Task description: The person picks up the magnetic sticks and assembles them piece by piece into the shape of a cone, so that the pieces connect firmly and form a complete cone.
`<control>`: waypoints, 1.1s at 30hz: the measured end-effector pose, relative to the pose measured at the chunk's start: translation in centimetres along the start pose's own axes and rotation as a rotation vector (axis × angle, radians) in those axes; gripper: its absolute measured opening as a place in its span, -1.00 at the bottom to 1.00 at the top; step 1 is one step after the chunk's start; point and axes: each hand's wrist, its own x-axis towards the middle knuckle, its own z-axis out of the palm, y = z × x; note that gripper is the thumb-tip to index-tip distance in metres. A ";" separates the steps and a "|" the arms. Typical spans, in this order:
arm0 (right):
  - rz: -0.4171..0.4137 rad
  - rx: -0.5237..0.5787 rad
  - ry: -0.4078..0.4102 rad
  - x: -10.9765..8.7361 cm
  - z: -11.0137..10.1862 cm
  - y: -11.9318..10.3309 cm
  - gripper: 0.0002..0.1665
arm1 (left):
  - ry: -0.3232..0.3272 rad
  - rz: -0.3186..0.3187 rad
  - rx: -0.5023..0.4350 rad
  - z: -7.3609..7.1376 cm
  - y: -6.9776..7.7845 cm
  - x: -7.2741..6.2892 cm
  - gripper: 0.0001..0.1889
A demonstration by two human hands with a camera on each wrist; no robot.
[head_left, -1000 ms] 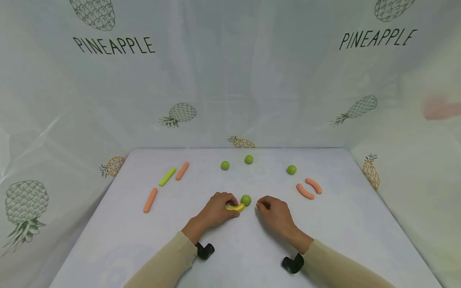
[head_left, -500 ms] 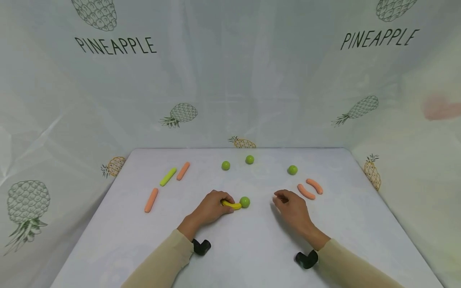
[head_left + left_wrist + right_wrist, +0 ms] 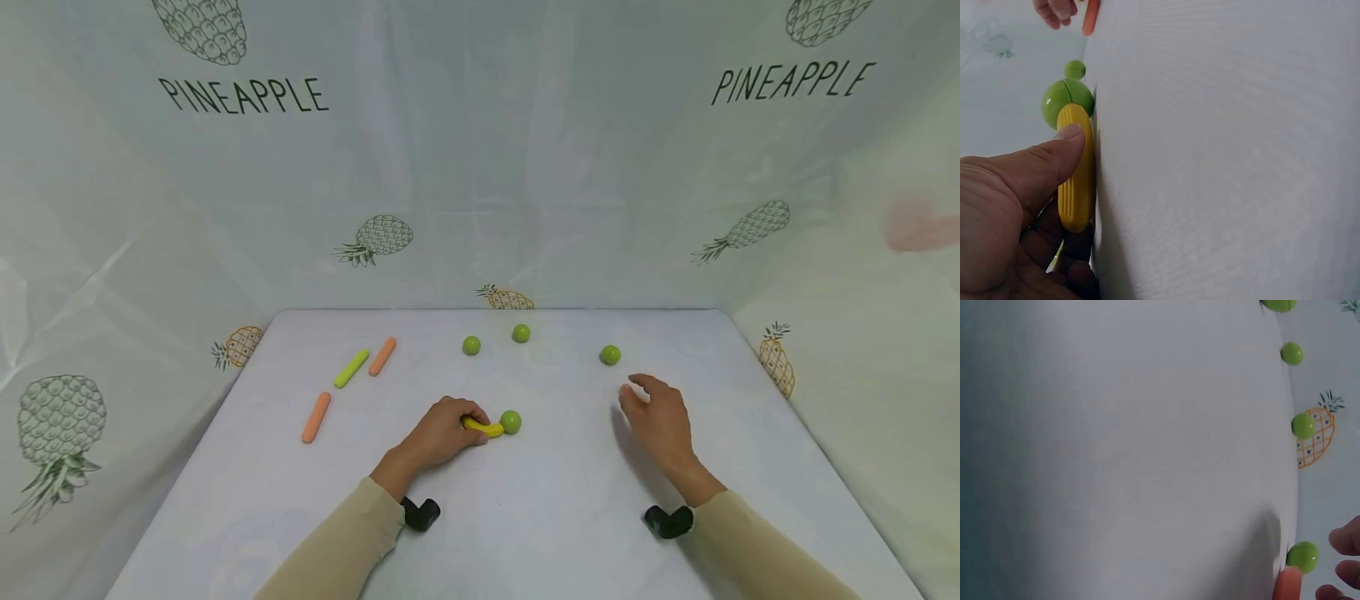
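Observation:
My left hand (image 3: pixel 435 435) pinches a small yellow toy banana (image 3: pixel 491 430) between thumb and fingers, close over the white table (image 3: pixel 555 517). At the banana's tip sits a green ball (image 3: pixel 511 422), which shows a dark seam line in the left wrist view. My right hand (image 3: pixel 660 425) is over the right side of the table, thumb and fingers apart with nothing between them. Beneath its fingers lies an orange toy sausage (image 3: pixel 1288 584), seen in the right wrist view. In the head view the hand covers both sausages there.
Several more green balls stand toward the back, among them one (image 3: pixel 611 355) just beyond my right hand. On the left lie two orange sticks (image 3: pixel 316 417) and a light green stick (image 3: pixel 351 368). A pineapple-printed sheet (image 3: pixel 480 167) hangs behind the table.
My right hand has moved right and away from me, from near the green ball to over the sausages, its fingers spreading. The left hand and banana shifted slightly left, the green ball slightly nearer.

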 end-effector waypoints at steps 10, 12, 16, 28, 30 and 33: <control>0.003 -0.009 -0.115 0.5 0.6 1.5 -0.57 | -0.002 0.003 -0.010 0.3 -0.3 0.2 -0.86; -0.007 0.001 -0.149 0.5 0.7 1.6 -0.57 | -0.004 0.002 -0.011 0.3 -0.3 0.2 -0.86; -0.033 0.024 -0.219 0.4 0.7 1.4 -0.60 | -0.009 -0.001 -0.013 0.3 -0.3 0.3 -0.86; 0.082 0.064 -0.081 -0.8 0.1 0.3 -0.34 | -0.018 0.006 -0.004 0.1 -0.3 0.4 -0.86; 0.120 0.098 -0.103 -0.7 0.2 0.2 -0.33 | -0.017 0.011 -0.001 0.1 -0.3 0.4 -0.86; 0.151 0.133 -0.149 -0.4 0.4 0.1 -0.31 | -0.015 0.017 -0.005 0.1 -0.4 0.4 -0.86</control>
